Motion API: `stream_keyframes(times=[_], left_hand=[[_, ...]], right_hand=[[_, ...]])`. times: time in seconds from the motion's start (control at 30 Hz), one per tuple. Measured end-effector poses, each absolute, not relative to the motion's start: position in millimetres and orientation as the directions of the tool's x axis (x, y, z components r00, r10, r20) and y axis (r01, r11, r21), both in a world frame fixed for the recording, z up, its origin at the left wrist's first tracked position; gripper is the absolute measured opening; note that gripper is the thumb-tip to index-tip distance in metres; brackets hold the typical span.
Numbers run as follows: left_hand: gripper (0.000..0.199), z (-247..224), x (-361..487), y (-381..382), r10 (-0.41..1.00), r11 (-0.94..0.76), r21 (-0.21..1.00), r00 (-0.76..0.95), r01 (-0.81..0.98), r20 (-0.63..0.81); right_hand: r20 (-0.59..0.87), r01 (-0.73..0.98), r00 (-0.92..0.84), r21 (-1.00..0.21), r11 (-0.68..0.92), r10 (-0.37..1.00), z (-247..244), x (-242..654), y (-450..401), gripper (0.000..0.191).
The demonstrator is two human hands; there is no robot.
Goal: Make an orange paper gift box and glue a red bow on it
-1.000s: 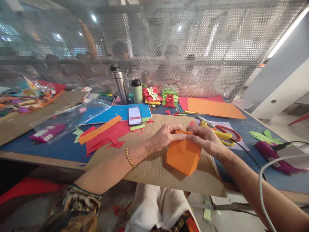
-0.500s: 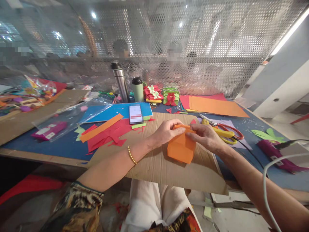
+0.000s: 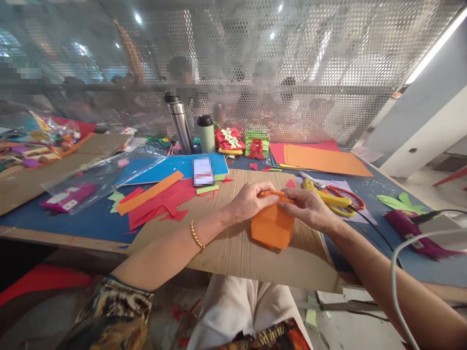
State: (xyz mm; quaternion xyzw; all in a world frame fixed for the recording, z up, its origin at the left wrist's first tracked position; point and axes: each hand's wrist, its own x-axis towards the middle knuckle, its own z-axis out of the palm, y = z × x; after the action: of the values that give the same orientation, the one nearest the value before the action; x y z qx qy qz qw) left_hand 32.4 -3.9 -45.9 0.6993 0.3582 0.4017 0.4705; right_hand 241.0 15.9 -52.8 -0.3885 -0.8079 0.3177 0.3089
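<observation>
An orange folded paper piece is held over the brown cardboard sheet. My left hand pinches its top edge on the left, thumb in front and fingers behind. On the right, my right hand grips the same top edge between thumb and fingers. The two hands are close together, with a short stretch of the orange edge between them. Just right of my right hand lie yellow-handled pliers and red-handled scissors on pale purple paper.
Red paper, an orange strip and a phone on a blue folder lie left. Behind stand a steel bottle, a green cup and small paper bags. A white cable crosses my right forearm.
Both hands keep their grip on the orange paper, and its top edge appears slightly more bent. The whole view has shifted slightly.
</observation>
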Motion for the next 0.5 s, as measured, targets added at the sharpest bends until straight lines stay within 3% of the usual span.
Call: stream_keyframes(times=[0.5], left_hand=[[0.031,-40.9,32.5,-10.5,0.898,-0.228,0.967,0.409,0.111,0.165]], right_hand=[[0.206,0.350,-0.508,-0.838,0.419,0.836,-52.3,238.6,12.7,0.050]])
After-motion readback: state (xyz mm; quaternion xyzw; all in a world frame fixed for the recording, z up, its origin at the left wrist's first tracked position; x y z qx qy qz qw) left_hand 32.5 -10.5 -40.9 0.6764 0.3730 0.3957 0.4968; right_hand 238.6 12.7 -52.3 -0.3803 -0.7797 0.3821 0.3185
